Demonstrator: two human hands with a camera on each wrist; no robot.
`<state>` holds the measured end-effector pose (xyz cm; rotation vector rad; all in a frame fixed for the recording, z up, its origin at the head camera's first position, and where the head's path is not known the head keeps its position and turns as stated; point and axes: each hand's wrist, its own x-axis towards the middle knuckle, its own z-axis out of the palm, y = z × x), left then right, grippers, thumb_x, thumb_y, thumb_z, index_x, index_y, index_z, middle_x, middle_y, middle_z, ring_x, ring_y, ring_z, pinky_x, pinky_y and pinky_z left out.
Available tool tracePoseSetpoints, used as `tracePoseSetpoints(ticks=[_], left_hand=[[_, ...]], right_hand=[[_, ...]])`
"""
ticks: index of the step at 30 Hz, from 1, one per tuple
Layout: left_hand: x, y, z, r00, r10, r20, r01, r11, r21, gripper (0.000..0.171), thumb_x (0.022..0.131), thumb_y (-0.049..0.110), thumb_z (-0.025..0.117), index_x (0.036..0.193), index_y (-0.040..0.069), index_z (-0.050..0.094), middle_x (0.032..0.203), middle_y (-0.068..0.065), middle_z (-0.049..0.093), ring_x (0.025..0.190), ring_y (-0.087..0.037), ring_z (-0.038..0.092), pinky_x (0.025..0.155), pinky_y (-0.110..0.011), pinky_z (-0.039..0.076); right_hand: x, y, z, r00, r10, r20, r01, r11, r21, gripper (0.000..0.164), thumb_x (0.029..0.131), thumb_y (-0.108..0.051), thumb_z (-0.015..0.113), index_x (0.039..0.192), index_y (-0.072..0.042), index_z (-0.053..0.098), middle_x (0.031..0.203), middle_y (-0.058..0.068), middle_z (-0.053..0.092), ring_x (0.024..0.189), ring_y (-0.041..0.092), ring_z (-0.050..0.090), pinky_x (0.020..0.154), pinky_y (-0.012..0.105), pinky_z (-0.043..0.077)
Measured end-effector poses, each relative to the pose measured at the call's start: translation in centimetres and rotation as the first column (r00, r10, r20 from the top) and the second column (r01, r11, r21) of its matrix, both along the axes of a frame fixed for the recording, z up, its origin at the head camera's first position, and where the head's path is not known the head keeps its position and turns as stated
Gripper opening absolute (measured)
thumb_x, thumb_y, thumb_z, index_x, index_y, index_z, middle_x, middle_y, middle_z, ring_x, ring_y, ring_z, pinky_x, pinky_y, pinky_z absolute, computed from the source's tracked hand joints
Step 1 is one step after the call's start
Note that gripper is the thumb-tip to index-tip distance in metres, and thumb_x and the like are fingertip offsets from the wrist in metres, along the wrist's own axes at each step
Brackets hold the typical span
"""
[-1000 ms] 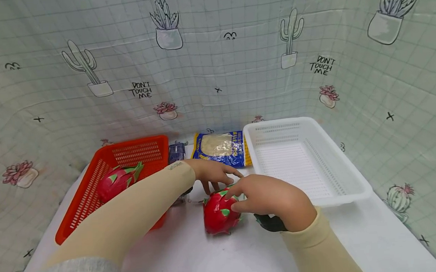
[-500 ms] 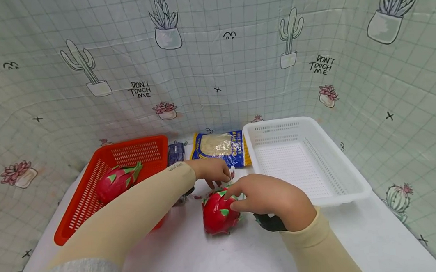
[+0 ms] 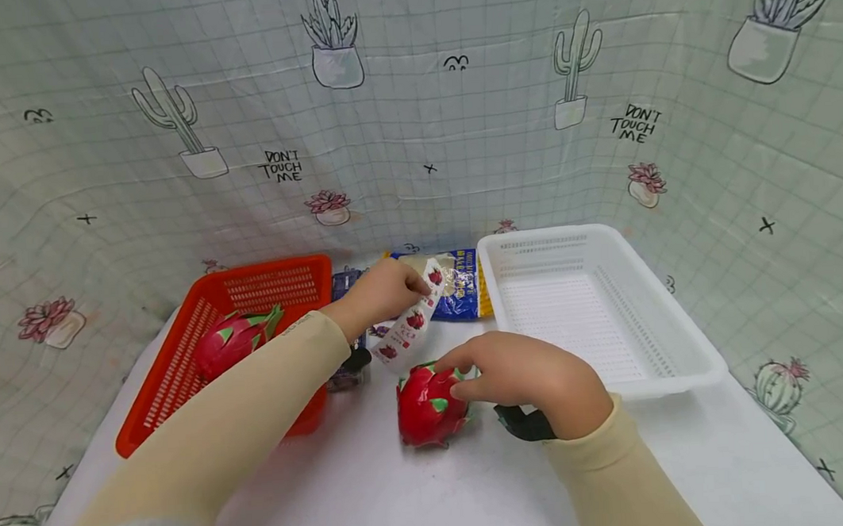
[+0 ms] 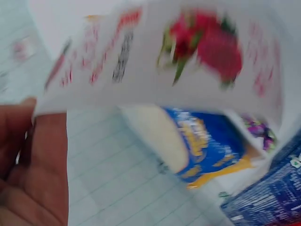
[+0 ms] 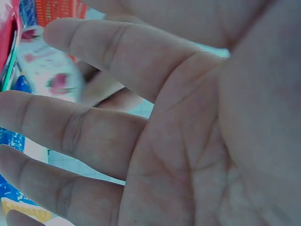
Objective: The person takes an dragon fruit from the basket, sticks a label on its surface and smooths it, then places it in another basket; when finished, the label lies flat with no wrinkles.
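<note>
Cactus-print backdrop [image 3: 424, 120], upper frame. Left hand [image 3: 383, 293], centre: pinching printed strip [image 3: 415, 319]. Right hand [image 3: 531, 376], centre-right: fingers loosely extended at dragon fruit [image 3: 422, 414], lower centre. Apparent step: strip pickup; next likely needs steady pinch.

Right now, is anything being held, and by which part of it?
The left hand pinches a paper strip by an edge, toward its upper end. The right hand shows no clear grip on the nearer fruit.
</note>
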<state>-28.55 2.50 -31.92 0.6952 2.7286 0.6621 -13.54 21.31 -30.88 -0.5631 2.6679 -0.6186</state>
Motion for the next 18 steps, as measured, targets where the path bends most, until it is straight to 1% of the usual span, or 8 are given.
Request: tracePoseSetpoints(ticks=[2, 4, 7, 9, 12, 14, 16, 18], left_hand=[[0.7, -0.6, 1.1, 0.997, 0.079, -0.012, -0.078, 0.995, 0.067, 0.023, 0.104, 0.016, 0.067, 0.121, 0.018, 0.083, 0.125, -0.005, 0.076, 0.102, -0.023, 0.067, 0.086, -0.036, 0.063], [1.5, -1.2, 1.9, 0.989, 0.148, -0.016, -0.144, 0.98, 0.135, 0.023, 0.105, 0.018, 0.067, 0.122, 0.02, 0.082, 0.127, -0.006, 0.074, 0.107, -0.024, 0.068, 0.09, -0.039, 0.064], [2.9, -1.9, 3.0, 0.974, 0.225, -0.019, -0.214, 0.946, 0.244, 0.023, 0.105, 0.018, 0.066, 0.121, 0.021, 0.081, 0.126, -0.005, 0.075, 0.109, -0.025, 0.07, 0.09, -0.042, 0.065], [4.0, -2.3, 3.6, 0.964, 0.263, -0.035, -0.241, 0.921, 0.306, 0.022, 0.104, 0.02, 0.066, 0.121, 0.022, 0.08, 0.124, -0.005, 0.075, 0.106, -0.026, 0.071, 0.088, -0.043, 0.065], [5.7, -3.0, 4.4, 0.947, 0.308, -0.088, -0.252, 0.887, 0.387, 0.02, 0.104, 0.021, 0.067, 0.119, 0.022, 0.081, 0.12, -0.004, 0.077, 0.103, -0.024, 0.072, 0.086, -0.043, 0.065], [6.7, -3.4, 4.7, 0.932, 0.335, -0.136, -0.25, 0.868, 0.429, 0.019, 0.103, 0.021, 0.069, 0.117, 0.021, 0.082, 0.118, -0.003, 0.077, 0.102, -0.023, 0.071, 0.087, -0.042, 0.065], [7.7, -3.8, 4.9, 0.918, 0.352, -0.182, -0.233, 0.85, 0.472, 0.017, 0.103, 0.02, 0.07, 0.114, 0.019, 0.082, 0.115, -0.002, 0.078, 0.099, -0.022, 0.07, 0.085, -0.041, 0.064], [8.6, -4.1, 4.8, 0.904, 0.361, -0.228, -0.208, 0.839, 0.503, 0.016, 0.102, 0.019, 0.071, 0.112, 0.017, 0.083, 0.112, -0.001, 0.078, 0.097, -0.021, 0.069, 0.084, -0.039, 0.063]], right_hand=[[-0.1, 0.0, 0.0, 1.0, -0.007, 0.006, 0.007, 1.0, -0.001, 0.036, 0.101, -0.025, 0.071, 0.136, -0.027, 0.074, 0.133, -0.007, 0.074, 0.123, 0.018, 0.067, 0.104, 0.044, 0.057], [-0.2, 0.0, 0.0, 1.0, -0.002, -0.006, 0.002, 1.0, -0.016, 0.035, 0.101, -0.024, 0.07, 0.135, -0.027, 0.075, 0.133, -0.007, 0.074, 0.123, 0.018, 0.067, 0.103, 0.044, 0.058], [-0.4, 0.1, 0.2, 0.999, 0.007, -0.044, -0.01, 0.999, -0.051, 0.034, 0.1, -0.022, 0.07, 0.134, -0.026, 0.076, 0.132, -0.005, 0.075, 0.124, 0.02, 0.067, 0.102, 0.044, 0.059], [-0.5, 0.1, 0.3, 0.997, 0.0, -0.074, -0.005, 0.998, -0.069, 0.033, 0.101, -0.021, 0.07, 0.133, -0.024, 0.077, 0.131, -0.004, 0.076, 0.122, 0.02, 0.069, 0.101, 0.044, 0.059], [-0.6, 0.1, 0.4, 0.992, -0.031, -0.126, 0.021, 0.997, -0.081, 0.03, 0.102, -0.022, 0.07, 0.13, -0.024, 0.078, 0.128, -0.004, 0.077, 0.116, 0.017, 0.071, 0.097, 0.042, 0.061], [-0.7, 0.0, 0.5, 0.983, -0.068, -0.172, 0.052, 0.994, -0.096, 0.027, 0.102, -0.022, 0.071, 0.128, -0.024, 0.079, 0.123, -0.005, 0.079, 0.108, 0.015, 0.073, 0.092, 0.04, 0.062], [-0.8, -0.1, 0.6, 0.966, -0.1, -0.239, 0.072, 0.99, -0.124, 0.025, 0.102, -0.022, 0.07, 0.125, -0.024, 0.08, 0.115, -0.006, 0.08, 0.098, 0.013, 0.073, 0.087, 0.037, 0.061], [-0.8, -0.3, 0.5, 0.939, -0.146, -0.311, 0.095, 0.98, -0.172, 0.022, 0.102, -0.021, 0.07, 0.12, -0.023, 0.082, 0.106, -0.008, 0.081, 0.091, 0.011, 0.071, 0.082, 0.036, 0.06]])
